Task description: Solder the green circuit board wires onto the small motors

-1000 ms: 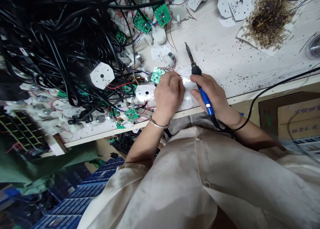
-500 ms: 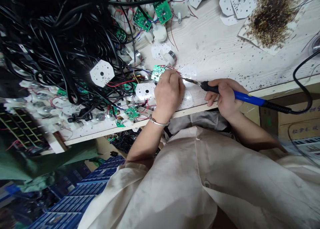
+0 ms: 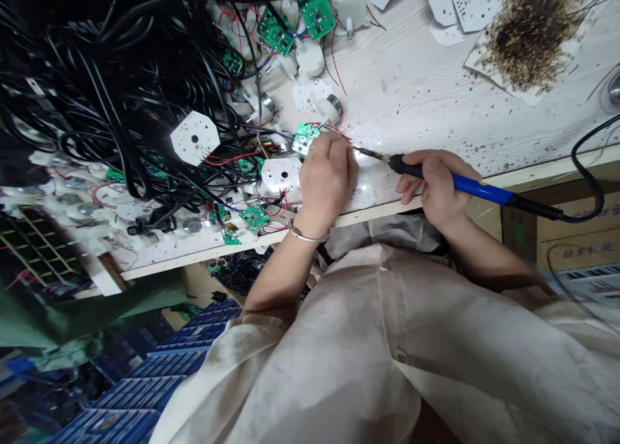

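My right hand (image 3: 438, 186) is wrapped round a blue and black soldering iron (image 3: 477, 187), whose metal tip points left and reaches the fingertips of my left hand (image 3: 329, 176). The left fingers are curled and pressed together; what they pinch is hidden beneath them. Against the left knuckles lies a small green circuit board (image 3: 305, 139). Red wires (image 3: 339, 131) run to the left fingertips, close to the iron's tip. Just beyond is a small white motor (image 3: 328, 110) with a metal end. A white octagonal LED board (image 3: 281, 175) lies left of the left hand.
Tangled black cables (image 3: 111, 63) fill the left of the bench (image 3: 411, 76). Several green boards and white pumps lie around them. More white LED boards (image 3: 475, 5) lie at the back right, beside a sheet heaped with brown residue (image 3: 530, 40). The iron's cord (image 3: 588, 195) loops at right.
Both hands and the iron keep nearly the same place; the iron's tip remains by the left fingertips. The view has shifted slightly.
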A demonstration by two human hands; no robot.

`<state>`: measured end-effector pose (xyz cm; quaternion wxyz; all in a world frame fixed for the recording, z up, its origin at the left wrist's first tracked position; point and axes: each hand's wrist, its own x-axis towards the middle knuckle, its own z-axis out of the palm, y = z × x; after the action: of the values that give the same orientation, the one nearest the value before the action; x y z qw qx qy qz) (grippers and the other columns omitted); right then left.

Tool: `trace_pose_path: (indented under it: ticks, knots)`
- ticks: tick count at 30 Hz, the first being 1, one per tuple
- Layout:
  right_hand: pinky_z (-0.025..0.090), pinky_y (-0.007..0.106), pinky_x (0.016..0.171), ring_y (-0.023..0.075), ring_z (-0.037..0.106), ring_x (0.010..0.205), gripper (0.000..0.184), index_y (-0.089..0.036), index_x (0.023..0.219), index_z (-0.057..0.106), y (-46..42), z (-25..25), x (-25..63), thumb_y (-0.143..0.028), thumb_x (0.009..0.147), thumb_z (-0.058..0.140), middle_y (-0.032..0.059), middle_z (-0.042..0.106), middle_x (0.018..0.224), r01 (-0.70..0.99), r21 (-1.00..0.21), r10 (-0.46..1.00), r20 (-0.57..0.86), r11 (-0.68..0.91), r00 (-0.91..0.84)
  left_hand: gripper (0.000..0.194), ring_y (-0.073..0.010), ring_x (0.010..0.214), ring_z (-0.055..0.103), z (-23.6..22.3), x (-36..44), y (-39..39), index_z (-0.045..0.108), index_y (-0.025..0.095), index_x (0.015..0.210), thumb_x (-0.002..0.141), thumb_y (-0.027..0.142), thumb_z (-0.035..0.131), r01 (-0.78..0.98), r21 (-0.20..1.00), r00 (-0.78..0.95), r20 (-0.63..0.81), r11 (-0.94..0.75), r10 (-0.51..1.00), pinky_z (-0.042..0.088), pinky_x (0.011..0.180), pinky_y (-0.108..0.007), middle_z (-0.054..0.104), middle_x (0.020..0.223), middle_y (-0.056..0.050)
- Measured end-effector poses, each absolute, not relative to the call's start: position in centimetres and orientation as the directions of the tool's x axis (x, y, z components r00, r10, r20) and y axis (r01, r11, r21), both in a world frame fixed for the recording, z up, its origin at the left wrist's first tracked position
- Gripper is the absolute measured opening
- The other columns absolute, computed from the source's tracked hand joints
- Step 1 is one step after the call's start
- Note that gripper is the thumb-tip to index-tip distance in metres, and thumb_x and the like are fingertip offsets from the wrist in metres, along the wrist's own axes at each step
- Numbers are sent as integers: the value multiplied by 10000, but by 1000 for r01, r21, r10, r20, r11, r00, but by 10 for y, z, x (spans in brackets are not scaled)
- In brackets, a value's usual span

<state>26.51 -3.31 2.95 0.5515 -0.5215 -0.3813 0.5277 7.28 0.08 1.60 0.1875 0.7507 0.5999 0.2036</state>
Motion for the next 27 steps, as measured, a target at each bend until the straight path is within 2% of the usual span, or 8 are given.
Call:
trace_pose_path:
  ticks: [5,10,18,21,23,25,27]
  knots:
    - [416,210,334,95,571,357,316,-218,870,776,-32,31,264,-505,918,654,-48,677,528,-169,-978,978,-148,-123,145,195,-204,1008,627,14,74,0,569,242,971,1048,344,421,837,496,191,130,-231,973,505,923,-361,669,1067,-71]
    - [437,234,354,110,594,396,306,-236,874,772,-34,34,264,-521,900,665,-37,688,552,-200,-974,966,-148,-105,214,199,-211,998,634,12,74,-1,572,233,970,1045,329,415,850,461,201,159,-253,967,512,901,-368,670,1068,-82]
    - [497,219,396,99,637,460,265,-253,941,749,-37,27,263,-493,939,637,-55,705,610,-214,-977,965,-73,-18,253,160,-220,1047,621,14,73,1,581,215,976,1009,246,427,844,478,223,101,-244,970,503,951,-368,660,1097,-97]
    - [538,205,431,92,673,498,213,-268,1046,729,-37,24,263,-427,978,605,-67,729,685,-198,-976,969,43,93,242,188,-224,1048,625,24,74,0,604,194,987,994,209,416,876,396,263,90,-277,961,510,945,-355,666,1088,-109]
    - [592,211,521,91,714,568,205,-290,1153,697,-35,25,267,-367,988,603,-62,759,798,-119,-977,965,147,176,215,199,-239,1049,621,35,74,-2,624,173,1045,982,197,436,897,320,296,75,-304,952,511,922,-358,675,1104,-125]
    - [640,244,662,103,758,692,268,-310,1256,651,-30,27,277,-306,995,592,-36,774,957,46,-959,942,285,281,177,229,-275,1071,605,47,73,-3,635,167,1135,967,195,482,921,225,313,58,-318,948,493,908,-400,674,1176,-146]
    - [650,280,768,127,774,821,330,-323,1317,619,-22,27,291,-272,994,580,-10,761,1064,267,-860,874,475,436,102,239,-317,1115,581,55,71,-2,656,186,1154,964,206,512,941,134,309,42,-311,950,457,911,-453,655,1268,-156]
